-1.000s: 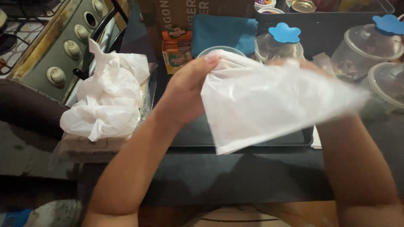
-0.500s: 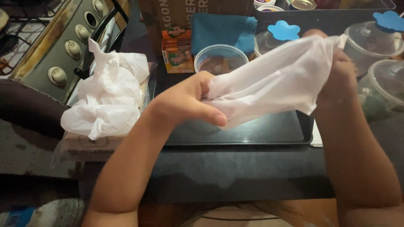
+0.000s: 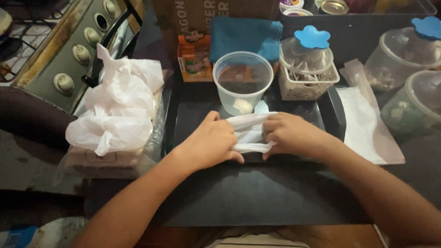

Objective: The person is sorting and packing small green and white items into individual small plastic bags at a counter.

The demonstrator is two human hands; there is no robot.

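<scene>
A white plastic bag is bunched into a small folded bundle over the front of a black tray. My left hand grips its left end with curled fingers. My right hand pinches its right end, and the two hands nearly touch. Just behind them on the tray stands a clear round plastic tub with a small pale piece at its bottom.
A heap of crumpled white bags lies on a box at the left, beside a stove with knobs. A white basket holding a blue-lidded jar, lidded containers and a flat clear bag sit to the right.
The bag was spread wide and held up between my hands. Now it is gathered into a small bundle, lowered near the tray, with my hands brought close together.
</scene>
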